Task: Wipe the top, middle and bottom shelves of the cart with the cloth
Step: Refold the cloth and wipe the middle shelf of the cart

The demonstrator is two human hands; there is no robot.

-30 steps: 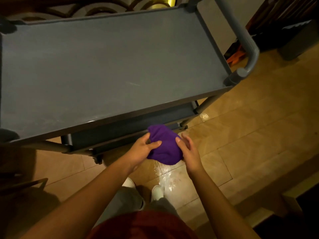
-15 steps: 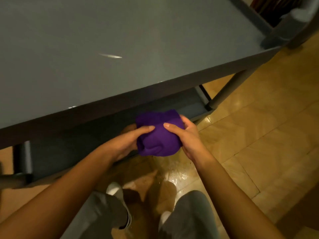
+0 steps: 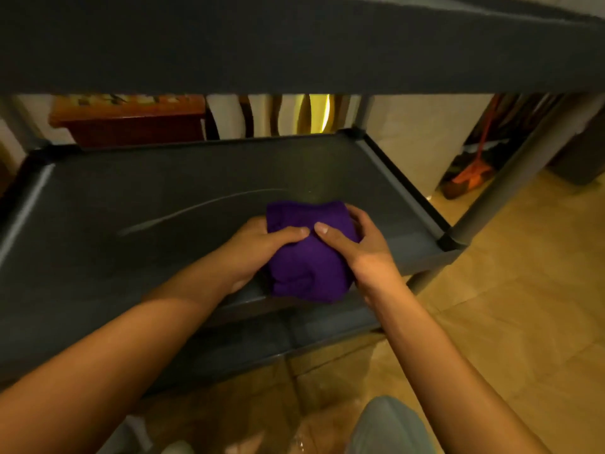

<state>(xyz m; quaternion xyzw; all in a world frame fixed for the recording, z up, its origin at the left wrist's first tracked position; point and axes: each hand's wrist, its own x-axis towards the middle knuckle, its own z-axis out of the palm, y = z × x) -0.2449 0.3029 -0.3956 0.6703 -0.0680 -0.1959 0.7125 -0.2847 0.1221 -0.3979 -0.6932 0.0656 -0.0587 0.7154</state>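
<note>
One purple cloth [image 3: 309,257], bunched into a wad, sits at the front edge of the cart's middle shelf [image 3: 137,204], toward its right end. The left hand [image 3: 262,244] and right hand [image 3: 357,244] both clamp it, thumbs meeting on top. The top shelf [image 3: 294,44] overhangs. No writing is readable.

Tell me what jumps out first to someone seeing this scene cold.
The bunched purple cloth stands out at centre, gripped between the left hand and right hand at the front edge of the grey cart's middle shelf. A pale curved streak marks that shelf to the left of the cloth. The dark top shelf fills the upper frame.
</note>
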